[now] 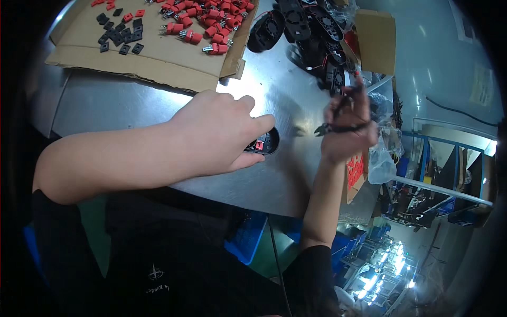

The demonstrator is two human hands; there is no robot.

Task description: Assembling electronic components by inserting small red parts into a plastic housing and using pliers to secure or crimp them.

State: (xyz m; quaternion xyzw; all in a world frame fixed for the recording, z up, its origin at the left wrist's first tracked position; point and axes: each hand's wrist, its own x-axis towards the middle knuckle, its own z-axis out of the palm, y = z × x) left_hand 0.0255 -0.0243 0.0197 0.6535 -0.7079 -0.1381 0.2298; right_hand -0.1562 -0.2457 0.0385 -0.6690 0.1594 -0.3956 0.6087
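Note:
My left hand (224,127) is closed around a small black plastic housing (272,140) on the metal table, its fingers over the top and thumb along the near side. A small red piece (259,145) shows inside the housing; most of the rest is hidden by the hand. Off to the right, my right hand (348,134) is raised and smeared by motion. It grips dark-handled pliers (320,130), whose short jaws point left toward the housing without touching it.
A cardboard tray (153,79) at the far left holds red plug parts (214,21) and flat black pieces (121,34). Black housings (301,31) are heaped at the far edge. Clear plastic bags (381,166) and a box of red parts (355,171) lie right.

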